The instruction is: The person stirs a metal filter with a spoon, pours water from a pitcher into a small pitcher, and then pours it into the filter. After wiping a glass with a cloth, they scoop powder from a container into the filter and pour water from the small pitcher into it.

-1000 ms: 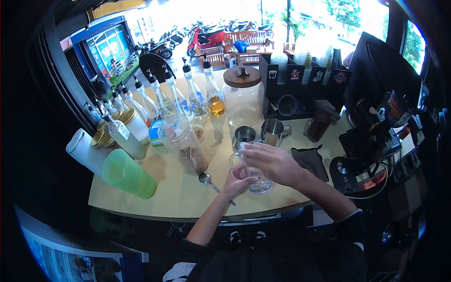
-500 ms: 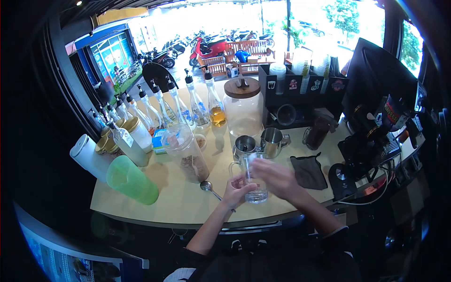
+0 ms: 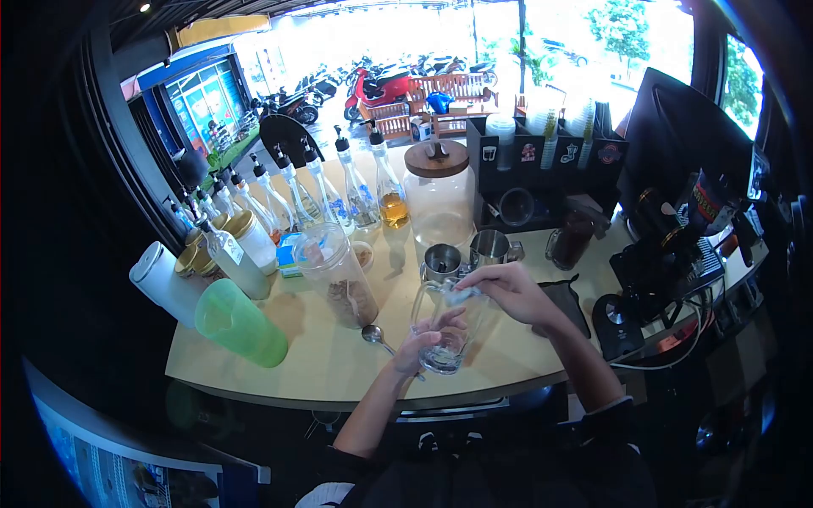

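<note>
Clear glass mug point(image 3: 447, 326) tilts above the pale yellow wooden counter point(image 3: 330, 368), close to its curved front edge. The left hand point(image 3: 419, 345) grips its base from below. The right hand point(image 3: 512, 292) pinches a small pale-blue wad point(image 3: 461, 295) at the mug's rim. Just left of the mug lies a long metal spoon point(image 3: 373, 334). Beyond it, bare counter runs to the green plastic tumbler point(image 3: 241, 323) lying on its side. A short steel cup point(image 3: 442, 261) and a steel jug point(image 3: 489, 247) stand just behind the mug. A dark folded cloth point(image 3: 569, 292) lies to the right, partly under the right forearm.
</note>
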{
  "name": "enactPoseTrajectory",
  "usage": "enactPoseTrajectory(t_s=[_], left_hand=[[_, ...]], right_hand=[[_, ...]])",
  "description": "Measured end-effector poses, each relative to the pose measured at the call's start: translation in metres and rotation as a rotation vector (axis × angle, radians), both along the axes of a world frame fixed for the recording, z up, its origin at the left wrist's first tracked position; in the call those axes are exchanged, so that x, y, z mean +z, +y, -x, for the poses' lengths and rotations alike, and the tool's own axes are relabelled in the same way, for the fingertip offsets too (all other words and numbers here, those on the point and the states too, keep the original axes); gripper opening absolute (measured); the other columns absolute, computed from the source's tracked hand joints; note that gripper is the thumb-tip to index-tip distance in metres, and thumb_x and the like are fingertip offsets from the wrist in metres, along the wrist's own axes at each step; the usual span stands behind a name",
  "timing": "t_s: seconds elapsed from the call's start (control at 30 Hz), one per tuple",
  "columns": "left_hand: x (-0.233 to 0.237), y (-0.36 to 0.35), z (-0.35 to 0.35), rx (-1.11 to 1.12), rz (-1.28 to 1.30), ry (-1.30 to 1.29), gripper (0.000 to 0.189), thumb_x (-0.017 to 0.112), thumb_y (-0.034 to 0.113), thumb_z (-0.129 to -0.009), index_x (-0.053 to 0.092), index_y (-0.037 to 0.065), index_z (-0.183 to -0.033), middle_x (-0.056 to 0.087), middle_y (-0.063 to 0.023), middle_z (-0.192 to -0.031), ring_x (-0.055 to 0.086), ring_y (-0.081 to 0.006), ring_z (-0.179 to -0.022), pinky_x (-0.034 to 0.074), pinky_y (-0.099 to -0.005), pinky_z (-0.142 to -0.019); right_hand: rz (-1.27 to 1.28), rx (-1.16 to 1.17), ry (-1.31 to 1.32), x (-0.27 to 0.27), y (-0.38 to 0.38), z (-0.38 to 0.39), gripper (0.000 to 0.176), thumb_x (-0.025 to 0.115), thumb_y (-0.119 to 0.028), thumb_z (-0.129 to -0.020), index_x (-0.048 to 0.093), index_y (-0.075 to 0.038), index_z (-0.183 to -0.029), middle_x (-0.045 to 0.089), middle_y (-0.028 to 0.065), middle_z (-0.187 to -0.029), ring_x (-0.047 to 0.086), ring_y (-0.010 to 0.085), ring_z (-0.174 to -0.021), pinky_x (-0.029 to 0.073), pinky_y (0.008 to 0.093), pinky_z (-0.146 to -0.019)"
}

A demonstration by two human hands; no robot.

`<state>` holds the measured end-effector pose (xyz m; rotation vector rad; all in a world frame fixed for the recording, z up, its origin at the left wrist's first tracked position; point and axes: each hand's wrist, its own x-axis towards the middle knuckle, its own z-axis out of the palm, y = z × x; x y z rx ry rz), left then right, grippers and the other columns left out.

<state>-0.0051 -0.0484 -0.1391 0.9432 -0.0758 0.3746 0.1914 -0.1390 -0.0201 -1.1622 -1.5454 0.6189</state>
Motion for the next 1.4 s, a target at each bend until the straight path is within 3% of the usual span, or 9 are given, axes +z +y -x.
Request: enactPoseTrajectory(t_s=[0.2,0.3,0.57,0.63,0.77,0.9,1.07,1.23,1.4], left_hand=[[0.002,-0.021,-0.006,0.105,0.305,0.029,0.075,0.053,0.043,-0.089,0.023,0.000,-0.143,0.047,-0.0182,-0.130,0.055,-0.0313,-0.110,0.049,-0.0434,-0.089],[-0.010,-0.019,-0.006,-0.095,0.355,-0.140,0.068,0.049,0.042,-0.093,0.023,0.006,-0.144,0.048,-0.0205,-0.130,0.055,-0.0273,-0.112,0.044,-0.0368,-0.097],[0.004,-0.024,-0.015,0.019,0.540,-0.146,0.060,0.046,0.045,-0.094,0.032,0.009,-0.139,0.054,-0.0200,-0.122,0.058,-0.0325,-0.105,0.050,-0.0465,-0.087],[0.005,-0.025,-0.017,0.115,0.551,-0.112,0.056,0.046,0.045,-0.094,0.036,0.009,-0.136,0.056,-0.0192,-0.119,0.059,-0.0330,-0.102,0.051,-0.0470,-0.084],[0.011,-0.029,-0.023,0.416,0.329,0.181,0.050,0.041,0.046,-0.095,0.044,0.012,-0.131,0.057,-0.0105,-0.118,0.060,-0.0284,-0.101,0.052,-0.0452,-0.081],[0.005,-0.033,-0.014,0.531,0.370,0.182,0.042,0.044,0.038,-0.097,0.046,0.008,-0.125,0.061,-0.0079,-0.107,0.064,-0.0159,-0.091,0.055,-0.0321,-0.074],[-0.001,-0.030,-0.005,0.338,0.417,0.105,0.046,0.044,0.039,-0.096,0.042,0.007,-0.130,0.057,-0.0140,-0.116,0.060,-0.0232,-0.103,0.053,-0.0380,-0.081],[0.012,-0.023,0.001,0.233,0.356,0.055,0.045,0.046,0.031,-0.095,0.040,0.005,-0.131,0.056,-0.0211,-0.116,0.060,-0.0278,-0.105,0.052,-0.0372,-0.086],[0.021,-0.021,-0.011,0.299,-0.053,0.225,0.051,0.052,0.031,-0.092,0.037,0.002,-0.131,0.053,-0.0181,-0.121,0.054,-0.0233,-0.113,0.051,-0.0366,-0.087]], right_hand=[[0.356,0.508,0.001,0.028,-0.001,-0.019,0.025,0.052,-0.016,-0.095,0.063,0.002,-0.107,0.066,0.0073,-0.099,0.059,0.0117,-0.093,0.047,0.0267,-0.084],[0.312,0.590,0.043,0.026,0.000,-0.026,0.021,0.058,-0.013,-0.092,0.063,0.004,-0.104,0.066,0.0069,-0.096,0.061,0.0115,-0.090,0.048,0.0260,-0.083],[0.153,0.170,0.487,0.016,0.008,-0.028,0.015,0.060,0.003,-0.084,0.065,0.004,-0.098,0.067,0.0099,-0.099,0.064,0.0164,-0.094,0.049,0.0289,-0.089],[-0.185,-0.178,-0.006,0.009,0.006,-0.001,0.020,0.057,0.003,-0.086,0.063,0.004,-0.104,0.067,0.0103,-0.099,0.064,0.0192,-0.099,0.048,0.0306,-0.093],[-0.543,-0.154,-0.839,-0.025,-0.005,0.034,0.035,0.061,0.000,-0.074,0.061,0.001,-0.109,0.059,0.0122,-0.118,0.055,0.0281,-0.116,0.045,0.0384,-0.099],[-0.492,0.018,-0.845,-0.036,-0.019,0.032,0.037,0.060,-0.003,-0.072,0.061,0.001,-0.109,0.054,0.0113,-0.126,0.047,0.0272,-0.124,0.041,0.0414,-0.104],[-0.667,0.016,-0.832,-0.043,-0.019,0.002,0.028,0.058,0.000,-0.079,0.061,0.003,-0.107,0.061,0.0153,-0.114,0.057,0.0274,-0.114,0.047,0.0377,-0.097],[0.039,-0.177,0.077,-0.002,-0.002,-0.026,0.021,0.057,0.002,-0.085,0.064,0.007,-0.104,0.067,0.0120,-0.099,0.065,0.0155,-0.085,0.053,0.0270,-0.079],[0.576,0.292,-0.097,0.011,0.028,-0.034,0.025,0.063,0.003,-0.079,0.067,0.004,-0.104,0.069,0.0089,-0.091,0.063,0.0100,-0.082,0.051,0.0230,-0.077]])
